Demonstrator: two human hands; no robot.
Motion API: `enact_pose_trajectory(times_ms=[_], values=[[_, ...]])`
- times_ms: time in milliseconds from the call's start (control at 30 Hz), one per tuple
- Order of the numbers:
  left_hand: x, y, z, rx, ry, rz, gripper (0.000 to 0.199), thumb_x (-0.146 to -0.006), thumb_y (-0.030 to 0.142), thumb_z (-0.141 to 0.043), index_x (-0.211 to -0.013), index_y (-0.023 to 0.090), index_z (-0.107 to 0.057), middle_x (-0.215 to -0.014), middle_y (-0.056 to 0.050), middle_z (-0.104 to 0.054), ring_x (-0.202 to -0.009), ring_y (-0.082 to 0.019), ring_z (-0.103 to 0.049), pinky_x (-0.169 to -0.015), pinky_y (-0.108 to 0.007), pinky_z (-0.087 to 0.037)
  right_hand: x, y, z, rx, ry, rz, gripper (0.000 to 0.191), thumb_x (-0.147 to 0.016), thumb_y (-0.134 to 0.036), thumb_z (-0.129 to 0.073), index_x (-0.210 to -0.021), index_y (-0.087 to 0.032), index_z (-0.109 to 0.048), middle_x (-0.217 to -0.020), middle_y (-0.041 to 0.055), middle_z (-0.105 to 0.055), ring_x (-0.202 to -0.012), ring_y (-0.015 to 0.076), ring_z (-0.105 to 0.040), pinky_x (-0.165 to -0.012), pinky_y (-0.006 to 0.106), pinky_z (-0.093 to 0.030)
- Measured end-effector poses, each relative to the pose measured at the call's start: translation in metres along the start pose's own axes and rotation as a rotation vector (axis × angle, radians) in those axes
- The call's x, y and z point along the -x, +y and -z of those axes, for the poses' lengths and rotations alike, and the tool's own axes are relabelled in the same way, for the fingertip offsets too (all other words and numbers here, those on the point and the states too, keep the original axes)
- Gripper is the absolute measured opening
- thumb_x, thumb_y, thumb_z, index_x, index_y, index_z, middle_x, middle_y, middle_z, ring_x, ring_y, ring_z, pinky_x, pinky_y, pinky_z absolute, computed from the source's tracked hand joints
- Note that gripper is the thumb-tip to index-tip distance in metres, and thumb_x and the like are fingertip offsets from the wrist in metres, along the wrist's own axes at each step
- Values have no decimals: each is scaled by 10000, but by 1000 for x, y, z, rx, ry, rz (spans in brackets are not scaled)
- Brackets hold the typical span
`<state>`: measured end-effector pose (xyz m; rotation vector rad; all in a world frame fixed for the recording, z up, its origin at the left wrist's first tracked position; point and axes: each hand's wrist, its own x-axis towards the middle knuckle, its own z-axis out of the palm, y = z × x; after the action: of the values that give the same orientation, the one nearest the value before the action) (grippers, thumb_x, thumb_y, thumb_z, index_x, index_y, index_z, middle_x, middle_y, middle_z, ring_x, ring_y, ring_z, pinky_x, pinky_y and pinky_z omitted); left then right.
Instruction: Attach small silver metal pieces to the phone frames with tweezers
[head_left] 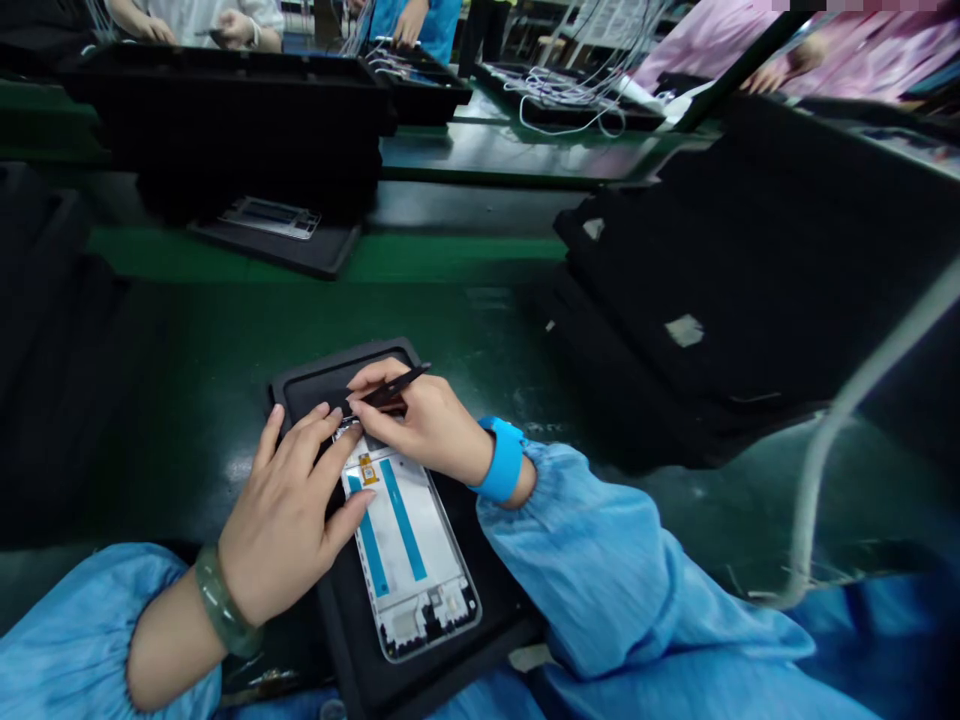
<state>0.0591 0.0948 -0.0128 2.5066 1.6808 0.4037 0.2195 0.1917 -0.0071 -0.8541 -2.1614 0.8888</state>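
A phone mid-frame (397, 535) with a silver-white inside and two blue strips lies face-up on a black foam tray (341, 365). Spread over its upper left side is my left hand (289, 510), the thumb resting on a blue strip and the fingertips at the top edge. My right hand (420, 420) pinches a slim black pen-like tool (394, 385) over the phone's top end. The tool's tip and the spot it works on are hidden by fingers. A small orange flex cable (367, 470) shows near the left fingers.
Another phone frame (270, 217) rests on a black tray (326, 255) across the green bench (465, 260). Stacked black trays (750, 270) stand at right, more at left. A pale hose (817, 470) curves down on the right. Co-workers' hands (411, 22) and white cables (562, 90) are beyond.
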Motion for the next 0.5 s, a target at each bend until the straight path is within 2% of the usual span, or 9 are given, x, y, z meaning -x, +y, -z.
enact_pose_trajectory(times_ms=[100,267,500], values=[[0,0,-1,7,7,0,474,-890,405,-426,-1308,183,-406,-1291,-121,-482,-1280,-260,-372,-1098,-550,-192,-1,1,0,-41,-12,-5,128,-835,-194,-551,-961,-174,-544,-918,15,-634,-776,109,-633,-705,223,-516],[1,0,-1,11,4,15,478,-888,410,-432,-1311,189,-406,-1286,-117,-487,-1285,-259,-367,-1104,-545,-183,-2,4,0,-117,25,-81,112,-818,-217,-573,-905,-171,-520,-826,-2,-609,-655,87,-599,-599,197,-508],[0,-1,-1,-6,17,4,487,-887,419,-428,-1310,180,-398,-1278,-124,-493,-1270,-262,-386,-1095,-552,-198,-1,2,-3,-28,20,14,94,-836,-210,-534,-924,-178,-527,-893,11,-609,-722,101,-614,-688,228,-530]])
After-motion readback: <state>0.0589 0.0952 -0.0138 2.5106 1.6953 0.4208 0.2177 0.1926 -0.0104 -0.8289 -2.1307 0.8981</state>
